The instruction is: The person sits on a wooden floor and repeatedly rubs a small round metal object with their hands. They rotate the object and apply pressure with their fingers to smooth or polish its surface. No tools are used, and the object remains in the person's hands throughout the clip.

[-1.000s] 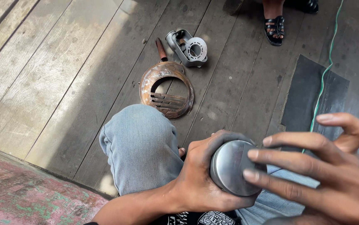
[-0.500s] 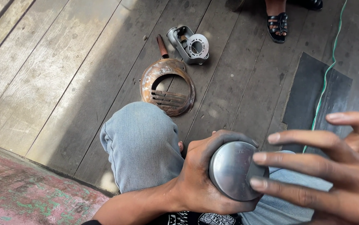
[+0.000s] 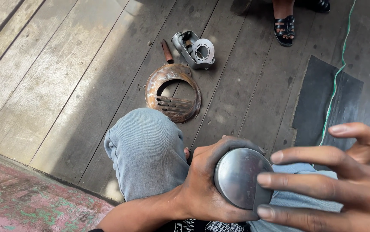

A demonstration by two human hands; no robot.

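Now the left hand (image 3: 206, 189) still grips a round grey metal cap (image 3: 238, 178), while the open right hand's (image 3: 335, 189) fingers (image 3: 296, 182) have closed in to touch its rim.

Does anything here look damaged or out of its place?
Yes. The round metal cover lying on the wooden floor is heavily rusted, with bent slats. A grey metal housing lies loose on its side beside it. The left hand, smeared dark with grime, grips a smooth metal cylinder; the right hand touches it with its fingertips.
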